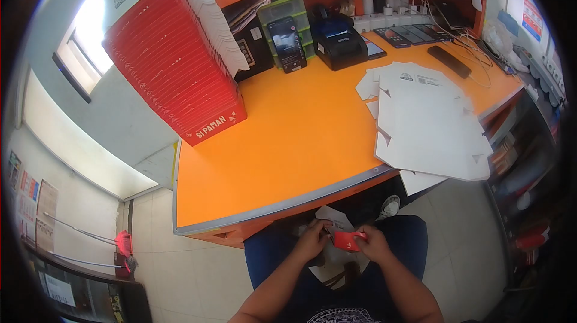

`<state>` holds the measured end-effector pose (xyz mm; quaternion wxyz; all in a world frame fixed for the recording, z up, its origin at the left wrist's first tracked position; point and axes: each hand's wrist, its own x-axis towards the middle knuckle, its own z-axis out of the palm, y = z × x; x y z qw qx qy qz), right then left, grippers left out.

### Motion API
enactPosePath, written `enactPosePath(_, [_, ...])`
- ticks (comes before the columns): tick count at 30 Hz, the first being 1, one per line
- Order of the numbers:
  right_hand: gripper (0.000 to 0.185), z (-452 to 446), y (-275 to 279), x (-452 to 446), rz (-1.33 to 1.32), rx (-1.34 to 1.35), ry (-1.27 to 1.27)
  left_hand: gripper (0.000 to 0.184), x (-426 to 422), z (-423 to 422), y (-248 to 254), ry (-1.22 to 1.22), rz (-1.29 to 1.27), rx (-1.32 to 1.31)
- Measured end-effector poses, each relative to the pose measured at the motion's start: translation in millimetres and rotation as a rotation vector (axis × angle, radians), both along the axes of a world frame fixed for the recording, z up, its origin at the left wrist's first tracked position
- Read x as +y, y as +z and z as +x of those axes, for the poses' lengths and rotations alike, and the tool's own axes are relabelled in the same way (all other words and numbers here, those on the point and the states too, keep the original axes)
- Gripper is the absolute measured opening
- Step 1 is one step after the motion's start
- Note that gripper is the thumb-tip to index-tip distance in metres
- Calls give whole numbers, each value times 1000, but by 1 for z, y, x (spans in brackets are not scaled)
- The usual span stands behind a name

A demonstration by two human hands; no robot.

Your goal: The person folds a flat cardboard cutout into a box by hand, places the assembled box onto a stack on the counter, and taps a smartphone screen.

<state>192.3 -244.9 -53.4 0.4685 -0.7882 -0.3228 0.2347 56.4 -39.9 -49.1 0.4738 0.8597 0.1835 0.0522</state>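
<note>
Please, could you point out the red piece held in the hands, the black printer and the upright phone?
Red piece (344, 241): head view, its red face.
Black printer (347, 52): head view, its front.
Upright phone (286, 43): head view, its screen.

Through the head view I see an orange tabletop (282, 143) carrying a tall stack of red boxes (180, 64), an upright phone (287, 45), a black printer (340, 43), flat white cardboard sheets (430, 121), a dark power bank (449, 61) and several phones lying flat (413, 35).

My head camera looks forward and down (my lap included), over the desk's (282, 161) near edge.
</note>
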Motion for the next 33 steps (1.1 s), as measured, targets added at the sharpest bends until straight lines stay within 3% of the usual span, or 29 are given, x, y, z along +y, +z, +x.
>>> enactPosePath(3, [20,0,6,-1,-30,120,56,33,2,-1,-7,-44,-55,13])
enactPosePath(9, [17,-6,-3,0,2,-123,55,30,-5,-2,7,-35,-8,76])
enactPosePath(15, [18,-6,-1,1,-154,-212,-50,31,-2,-1,-4,78,-85,23])
enactPosePath(18, [18,-12,1,3,-207,-270,15,30,-8,0,5,84,-20,89])
enactPosePath(21, [19,-18,-2,5,-78,-287,98,26,-12,-1,8,66,36,44])
enactPosePath(27, [17,-19,5,7,-105,-234,235,25,-13,0,8,43,153,-56])
enactPosePath(33, [20,-23,2,9,-59,-179,245,26,-17,1,3,-47,199,-124])
